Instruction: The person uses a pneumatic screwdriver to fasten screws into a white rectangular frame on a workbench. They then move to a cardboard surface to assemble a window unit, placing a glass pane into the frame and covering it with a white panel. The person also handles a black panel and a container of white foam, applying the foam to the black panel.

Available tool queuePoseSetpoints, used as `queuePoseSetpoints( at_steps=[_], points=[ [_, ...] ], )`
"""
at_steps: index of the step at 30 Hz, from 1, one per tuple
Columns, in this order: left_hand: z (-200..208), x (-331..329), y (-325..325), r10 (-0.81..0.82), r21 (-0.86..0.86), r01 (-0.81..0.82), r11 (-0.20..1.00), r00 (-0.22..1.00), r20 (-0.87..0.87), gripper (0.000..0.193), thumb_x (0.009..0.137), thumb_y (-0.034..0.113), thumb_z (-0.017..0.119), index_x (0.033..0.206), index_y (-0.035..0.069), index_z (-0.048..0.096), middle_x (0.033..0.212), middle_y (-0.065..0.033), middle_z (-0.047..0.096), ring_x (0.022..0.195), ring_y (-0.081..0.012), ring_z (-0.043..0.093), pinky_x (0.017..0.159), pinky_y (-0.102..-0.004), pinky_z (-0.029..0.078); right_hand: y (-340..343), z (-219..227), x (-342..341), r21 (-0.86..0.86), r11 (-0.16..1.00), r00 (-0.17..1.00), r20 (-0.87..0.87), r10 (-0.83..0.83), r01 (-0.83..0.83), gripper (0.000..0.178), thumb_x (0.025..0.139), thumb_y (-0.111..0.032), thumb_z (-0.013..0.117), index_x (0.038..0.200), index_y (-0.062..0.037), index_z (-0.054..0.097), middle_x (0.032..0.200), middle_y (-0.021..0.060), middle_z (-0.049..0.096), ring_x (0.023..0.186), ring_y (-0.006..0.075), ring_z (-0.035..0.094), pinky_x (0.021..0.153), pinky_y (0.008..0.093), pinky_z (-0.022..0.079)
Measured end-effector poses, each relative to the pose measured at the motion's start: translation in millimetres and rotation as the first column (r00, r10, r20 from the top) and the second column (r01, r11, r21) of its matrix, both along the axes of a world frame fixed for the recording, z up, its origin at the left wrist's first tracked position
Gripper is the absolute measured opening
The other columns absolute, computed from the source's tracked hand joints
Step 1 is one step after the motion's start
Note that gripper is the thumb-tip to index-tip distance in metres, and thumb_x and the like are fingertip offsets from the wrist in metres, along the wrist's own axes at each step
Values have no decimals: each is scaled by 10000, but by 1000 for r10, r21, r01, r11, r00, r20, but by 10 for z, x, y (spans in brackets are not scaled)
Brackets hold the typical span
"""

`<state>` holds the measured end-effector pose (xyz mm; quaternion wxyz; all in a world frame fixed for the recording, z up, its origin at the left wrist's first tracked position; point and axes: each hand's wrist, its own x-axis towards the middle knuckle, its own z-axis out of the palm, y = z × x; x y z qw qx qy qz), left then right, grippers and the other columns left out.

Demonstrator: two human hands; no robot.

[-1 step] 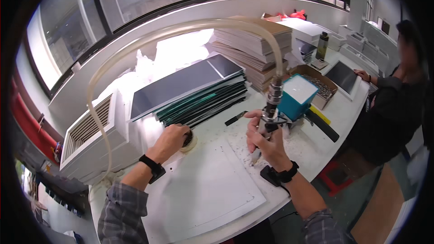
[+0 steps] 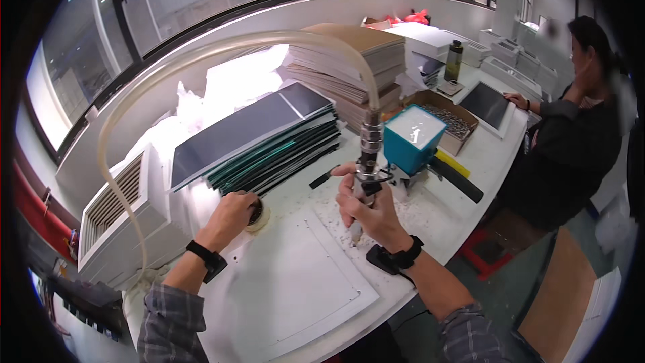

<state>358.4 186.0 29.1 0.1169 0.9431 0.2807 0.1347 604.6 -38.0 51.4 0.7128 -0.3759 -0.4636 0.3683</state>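
My right hand [image 2: 373,212] is wrapped round an upright air screwdriver [image 2: 368,154]. A clear hose [image 2: 228,42] runs from its metal coupling and arches to the left. The tool's lower end points down at the littered tabletop, beside the right edge of a flat white panel [image 2: 295,289]. My left hand [image 2: 232,215] is at a small pale round cup [image 2: 261,219] with a dark inside. Its fingers are bent together at the cup's rim, and the tips are hidden. A few tiny dark pieces lie near my left wrist.
Behind my hands lies a stack of dark glass-like panels [image 2: 269,141], with a white louvred box [image 2: 124,195] to its left. At right stand a teal container [image 2: 410,148], a black-handled tool [image 2: 457,180] and a carton of small metal parts [image 2: 463,131]. Beyond, a person [image 2: 571,128] sits with a hand on a framed panel.
The view has turned slightly, so the scene sits further left and more of the person at right shows. Both my hands keep their places at the cup and on the air screwdriver.
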Motion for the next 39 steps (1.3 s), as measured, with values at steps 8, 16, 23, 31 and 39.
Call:
queuePoseSetpoints(
  at_steps=[8,16,23,31,39],
  points=[
    [366,-196,-316,53,36,-54,998,998,27,98,895,33,682,965,-24,718,957,-199,715,891,-398,694,810,-447,556,108,-63,-108,44,969,960,131,-247,243,342,954,-129,681,1264,-14,594,718,-70,421,618,44,347,579,246,312],
    [336,-746,-1185,8,-170,-1,985,999,42,110,947,50,677,1010,-24,730,943,-160,729,758,-301,703,711,-374,564,15,81,-200,131,909,914,39,-403,395,202,976,-66,650,1166,2,634,697,-52,532,526,31,514,473,213,424],
    [-50,-1162,-1565,54,-208,-26,978,991,126,84,909,26,711,991,9,724,1000,-141,697,840,-286,702,752,-363,569,-173,618,-525,179,949,963,27,-268,259,271,965,-120,651,1200,13,631,682,-14,538,528,55,520,479,240,430],
    [-96,-1195,-1591,189,-290,-108,951,944,269,91,930,49,722,1016,20,717,971,-92,635,849,-195,619,770,-324,542,-226,578,-1023,74,997,984,-170,45,-33,365,963,-164,618,1275,18,567,728,3,493,531,72,493,488,258,436],
    [-113,-1692,-1759,358,-389,-232,891,887,291,91,943,55,730,1017,3,717,885,-64,701,736,-129,619,705,-270,527,-222,474,-1411,133,980,962,-212,175,-149,396,978,-171,619,1327,10,560,765,33,539,544,91,524,501,281,454]
  ],
)
